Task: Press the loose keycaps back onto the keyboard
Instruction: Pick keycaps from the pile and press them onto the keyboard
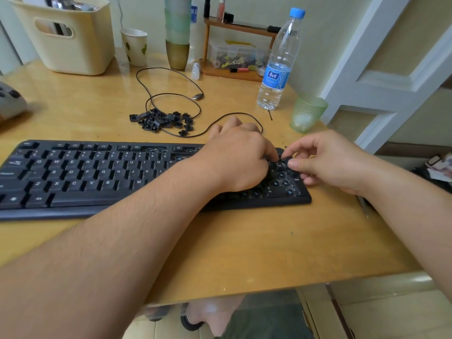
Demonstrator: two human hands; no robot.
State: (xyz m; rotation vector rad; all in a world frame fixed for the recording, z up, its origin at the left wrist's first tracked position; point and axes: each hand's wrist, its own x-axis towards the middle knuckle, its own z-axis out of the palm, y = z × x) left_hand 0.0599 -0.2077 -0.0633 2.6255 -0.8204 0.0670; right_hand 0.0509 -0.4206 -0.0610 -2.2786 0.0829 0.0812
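Both hands meet at right of centre in the frame.
Left hand (241, 157) lies palm down with fingers curled; right hand (325, 162) has thumb and forefinger nearly pinched.

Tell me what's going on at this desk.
A person is refitting keycaps on a black keyboard. Both hands work at its number pad: the left hand presses a fingertip down on a key there, and the right hand has thumb and forefinger at the same spot. Several sockets on the pad are still bare. A pile of loose keycaps waits behind the keyboard.
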